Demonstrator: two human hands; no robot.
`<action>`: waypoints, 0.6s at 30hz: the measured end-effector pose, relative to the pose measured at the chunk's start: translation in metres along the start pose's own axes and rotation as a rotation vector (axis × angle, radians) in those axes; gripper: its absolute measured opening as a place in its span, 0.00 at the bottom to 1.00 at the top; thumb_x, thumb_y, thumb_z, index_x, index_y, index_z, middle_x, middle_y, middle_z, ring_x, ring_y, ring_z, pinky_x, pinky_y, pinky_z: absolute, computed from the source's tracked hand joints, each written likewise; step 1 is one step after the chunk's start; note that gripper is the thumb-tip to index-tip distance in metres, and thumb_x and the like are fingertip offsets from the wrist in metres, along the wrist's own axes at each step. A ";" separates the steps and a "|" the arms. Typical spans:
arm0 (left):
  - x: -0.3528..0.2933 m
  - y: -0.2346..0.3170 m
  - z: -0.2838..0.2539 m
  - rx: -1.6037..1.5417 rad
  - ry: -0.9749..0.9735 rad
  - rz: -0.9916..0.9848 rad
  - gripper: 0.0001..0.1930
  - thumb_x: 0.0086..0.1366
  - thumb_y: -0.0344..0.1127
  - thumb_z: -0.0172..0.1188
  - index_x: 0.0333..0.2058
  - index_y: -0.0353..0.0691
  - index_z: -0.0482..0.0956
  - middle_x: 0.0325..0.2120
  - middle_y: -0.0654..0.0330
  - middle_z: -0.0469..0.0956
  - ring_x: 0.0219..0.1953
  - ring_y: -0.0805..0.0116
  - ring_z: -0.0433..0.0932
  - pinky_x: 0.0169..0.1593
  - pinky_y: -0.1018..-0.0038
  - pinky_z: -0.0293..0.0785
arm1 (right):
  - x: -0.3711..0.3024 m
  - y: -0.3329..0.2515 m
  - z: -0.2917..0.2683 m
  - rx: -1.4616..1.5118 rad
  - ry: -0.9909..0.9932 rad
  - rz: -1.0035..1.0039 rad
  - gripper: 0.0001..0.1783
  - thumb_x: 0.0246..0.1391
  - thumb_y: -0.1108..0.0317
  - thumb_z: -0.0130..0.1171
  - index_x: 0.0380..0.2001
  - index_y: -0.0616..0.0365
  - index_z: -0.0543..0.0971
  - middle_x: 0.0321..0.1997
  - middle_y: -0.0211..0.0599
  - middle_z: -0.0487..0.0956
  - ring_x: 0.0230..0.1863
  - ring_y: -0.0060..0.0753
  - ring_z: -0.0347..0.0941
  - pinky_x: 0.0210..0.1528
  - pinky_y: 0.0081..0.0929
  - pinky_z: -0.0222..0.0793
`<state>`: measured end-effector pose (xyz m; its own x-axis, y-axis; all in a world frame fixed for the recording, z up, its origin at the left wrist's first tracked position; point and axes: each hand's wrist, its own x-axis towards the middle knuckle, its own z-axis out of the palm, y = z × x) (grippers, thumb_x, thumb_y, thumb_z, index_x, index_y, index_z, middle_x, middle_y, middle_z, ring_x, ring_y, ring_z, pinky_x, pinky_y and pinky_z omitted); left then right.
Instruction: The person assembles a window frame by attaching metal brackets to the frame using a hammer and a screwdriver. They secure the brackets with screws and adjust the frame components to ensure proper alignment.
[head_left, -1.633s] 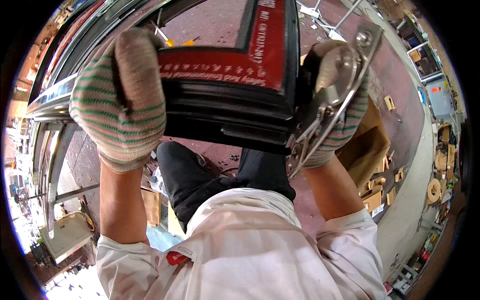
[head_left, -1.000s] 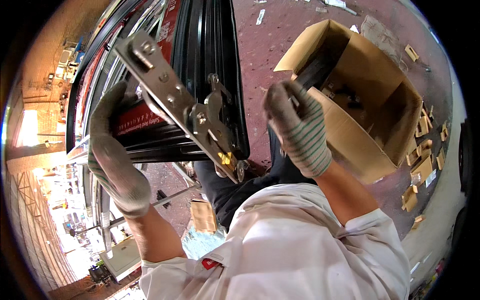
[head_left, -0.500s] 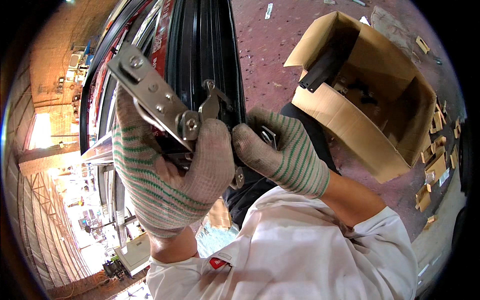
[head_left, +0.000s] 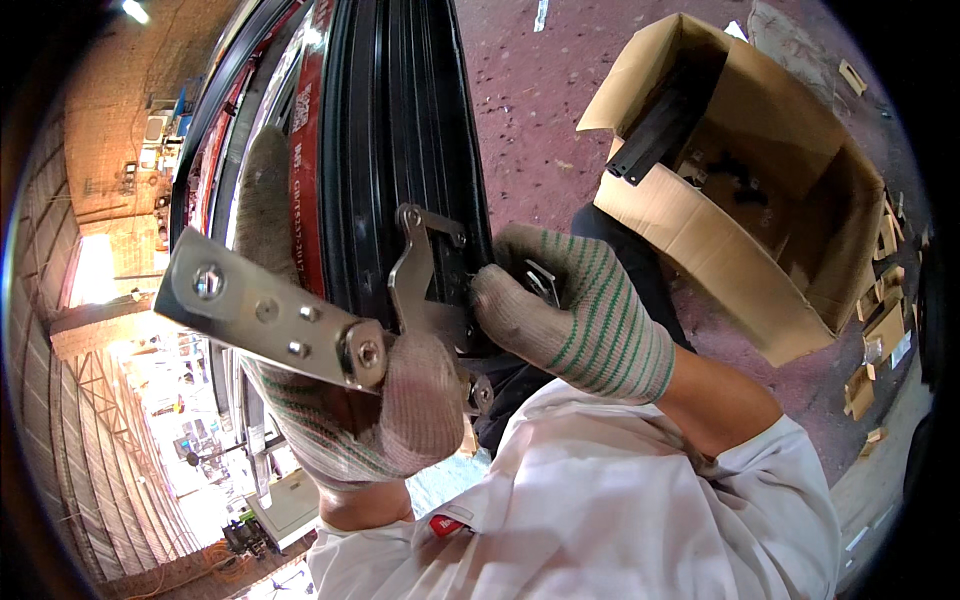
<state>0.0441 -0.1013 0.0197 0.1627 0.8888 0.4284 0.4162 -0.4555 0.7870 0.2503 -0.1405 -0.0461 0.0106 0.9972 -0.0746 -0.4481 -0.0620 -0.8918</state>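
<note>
My left hand (head_left: 345, 425), in a striped knitted glove, is wrapped round a black metal frame profile (head_left: 375, 130). Its thumb presses on a steel linkage hinge (head_left: 270, 312), while its fingers reach up the profile's left side. The hinge's wide arm sticks out to the lower left, and a narrower bent link (head_left: 410, 270) joins it to the profile. My right hand (head_left: 585, 310), gloved alike, is closed at the profile's right edge. A small shiny metal piece (head_left: 541, 282) shows between its thumb and fingers; the rest of that piece is hidden.
An open cardboard box (head_left: 720, 240) stands on the reddish floor to the right, with black profile pieces (head_left: 665, 125) and small dark parts inside. Small cardboard pieces (head_left: 858, 392) lie beyond it. More frame profiles (head_left: 225, 130) are stacked along the left side.
The hinge's wide arm has swung down to the left and lies flatter. My left hand has shifted lower, its fingers now along the profile's side. The right hand has hardly moved.
</note>
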 end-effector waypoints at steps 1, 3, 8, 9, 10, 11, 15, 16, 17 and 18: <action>-0.002 -0.006 -0.007 -0.007 0.023 0.012 0.30 0.57 0.36 0.70 0.56 0.37 0.68 0.39 0.60 0.77 0.37 0.73 0.76 0.44 0.75 0.75 | 0.001 -0.001 -0.001 0.005 0.007 0.005 0.16 0.62 0.60 0.58 0.34 0.66 0.79 0.24 0.31 0.79 0.28 0.16 0.72 0.31 0.21 0.72; -0.004 -0.016 -0.019 -0.017 0.071 0.026 0.30 0.58 0.36 0.70 0.57 0.37 0.68 0.40 0.60 0.77 0.38 0.73 0.76 0.45 0.74 0.76 | 0.004 -0.002 -0.002 0.012 0.017 0.014 0.16 0.62 0.60 0.58 0.33 0.66 0.79 0.24 0.31 0.79 0.28 0.16 0.72 0.31 0.21 0.72; -0.010 -0.033 -0.038 -0.008 0.125 0.034 0.31 0.58 0.36 0.70 0.57 0.37 0.67 0.41 0.60 0.77 0.39 0.72 0.76 0.45 0.74 0.76 | 0.016 -0.010 -0.004 -0.015 0.107 0.000 0.20 0.61 0.55 0.60 0.30 0.65 0.80 0.23 0.31 0.78 0.27 0.16 0.71 0.29 0.21 0.70; -0.011 -0.036 -0.040 -0.011 0.130 0.033 0.31 0.58 0.36 0.70 0.57 0.37 0.67 0.41 0.60 0.77 0.39 0.72 0.76 0.46 0.74 0.76 | 0.018 -0.013 -0.004 -0.020 0.120 0.009 0.21 0.60 0.54 0.60 0.30 0.65 0.80 0.22 0.31 0.78 0.27 0.16 0.71 0.29 0.20 0.69; -0.012 -0.038 -0.041 -0.012 0.135 0.031 0.31 0.58 0.36 0.70 0.57 0.37 0.67 0.41 0.59 0.77 0.39 0.72 0.76 0.46 0.73 0.76 | 0.021 -0.014 -0.005 -0.056 0.152 0.020 0.22 0.60 0.52 0.61 0.29 0.64 0.81 0.21 0.32 0.78 0.26 0.18 0.72 0.28 0.20 0.69; -0.013 -0.039 -0.042 -0.013 0.136 0.029 0.31 0.58 0.36 0.70 0.57 0.37 0.67 0.41 0.59 0.77 0.39 0.71 0.76 0.46 0.73 0.76 | 0.024 -0.014 -0.007 -0.091 0.158 0.005 0.20 0.60 0.54 0.61 0.28 0.64 0.80 0.20 0.29 0.76 0.25 0.15 0.70 0.27 0.19 0.67; -0.015 -0.046 -0.043 -0.013 0.142 0.028 0.31 0.59 0.36 0.70 0.58 0.37 0.66 0.42 0.59 0.77 0.40 0.71 0.77 0.47 0.73 0.76 | 0.030 -0.011 -0.009 -0.132 0.151 -0.054 0.15 0.58 0.61 0.60 0.26 0.63 0.79 0.20 0.24 0.72 0.24 0.10 0.65 0.27 0.16 0.65; -0.015 -0.047 -0.043 -0.014 0.142 0.029 0.31 0.59 0.36 0.70 0.58 0.38 0.66 0.42 0.59 0.77 0.40 0.70 0.77 0.47 0.73 0.76 | 0.031 -0.011 -0.010 -0.128 0.142 -0.055 0.15 0.59 0.61 0.60 0.26 0.63 0.79 0.20 0.25 0.72 0.24 0.11 0.65 0.27 0.16 0.65; -0.016 -0.047 -0.043 -0.014 0.144 0.027 0.31 0.59 0.36 0.70 0.58 0.38 0.66 0.42 0.59 0.77 0.40 0.70 0.77 0.47 0.72 0.76 | 0.031 -0.011 -0.011 -0.124 0.134 -0.055 0.15 0.59 0.61 0.60 0.26 0.63 0.79 0.20 0.25 0.72 0.25 0.11 0.65 0.28 0.16 0.65; -0.016 -0.048 -0.043 -0.017 0.143 0.027 0.31 0.59 0.36 0.70 0.58 0.38 0.66 0.43 0.58 0.77 0.41 0.70 0.77 0.47 0.72 0.77 | 0.032 -0.011 -0.012 -0.130 0.126 -0.053 0.15 0.59 0.61 0.60 0.26 0.63 0.79 0.20 0.25 0.72 0.25 0.11 0.65 0.28 0.16 0.65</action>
<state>-0.0167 -0.0957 -0.0058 0.0441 0.8604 0.5077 0.3976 -0.4814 0.7811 0.2663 -0.1085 -0.0438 0.1465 0.9865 -0.0736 -0.3249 -0.0223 -0.9455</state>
